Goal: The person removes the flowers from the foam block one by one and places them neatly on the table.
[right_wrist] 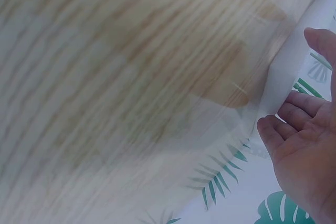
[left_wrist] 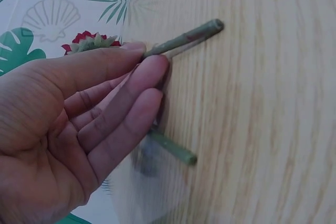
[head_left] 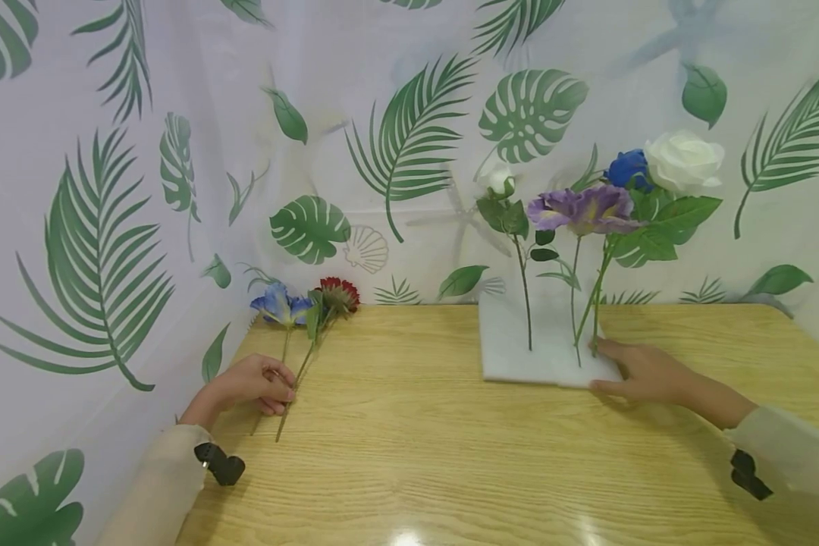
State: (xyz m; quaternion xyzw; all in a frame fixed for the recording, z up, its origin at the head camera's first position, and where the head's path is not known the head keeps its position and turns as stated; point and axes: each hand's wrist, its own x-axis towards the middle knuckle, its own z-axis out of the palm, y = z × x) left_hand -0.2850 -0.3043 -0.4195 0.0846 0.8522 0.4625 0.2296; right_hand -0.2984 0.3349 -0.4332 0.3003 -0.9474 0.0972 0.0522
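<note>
The red flower lies on the table well to the left of the foam block, its head toward the leaf-print wall and its stem running back toward the person. The left hand rests on that stem, the thumb and fingers closing lightly round it; the wrist view shows the stem passing under the fingertips. A blue flower lies just beside the red one, on the side away from the block, with its stem also under the hand.

The right hand lies against the block's near right corner, fingers fairly straight, pressing the foam edge rather than gripping it. Standing upright in the block are a white bud, a purple flower, a blue rose and a white rose.
</note>
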